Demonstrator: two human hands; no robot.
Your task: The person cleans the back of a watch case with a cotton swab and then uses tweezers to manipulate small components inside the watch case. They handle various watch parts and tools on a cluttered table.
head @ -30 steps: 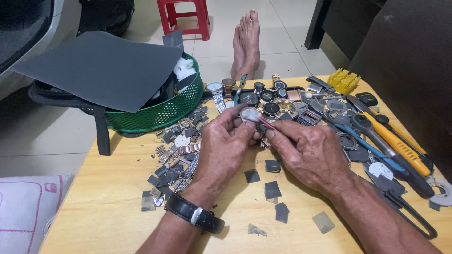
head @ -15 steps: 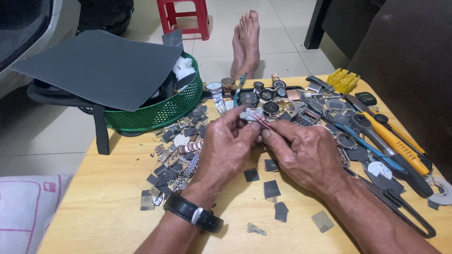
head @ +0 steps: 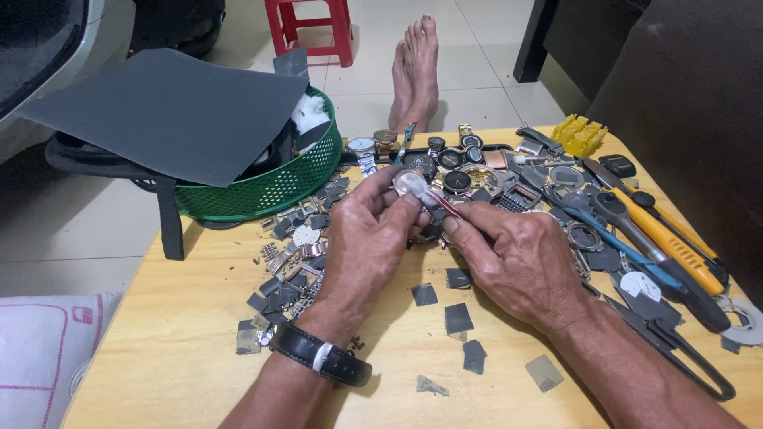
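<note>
A pale wooden worktop (head: 159, 357) fills the lower view, with a green mesh basket (head: 274, 187) at its far left edge under a large dark grey sheet (head: 171, 107). Watches, cases and strap links lie scattered across the far side, and long tools with yellow and blue handles (head: 664, 234) lie along the right edge.

Both forearms reach in from the bottom edge and meet over the middle of the worktop. The left hand (head: 366, 246), with a black strap at its wrist (head: 322, 357), is turned palm inward, its fingers curled up and pinched together on a small round silvery watch part (head: 412, 184), held above the worktop just in front of the row of watches. The right hand (head: 517, 258) lies knuckles up, just beside the left, its thumb and forefinger closed on a thin reddish tool (head: 445, 204) whose tip points at the round part. Small dark grey squares (head: 458, 318) lie on the worktop below the hands.
</note>
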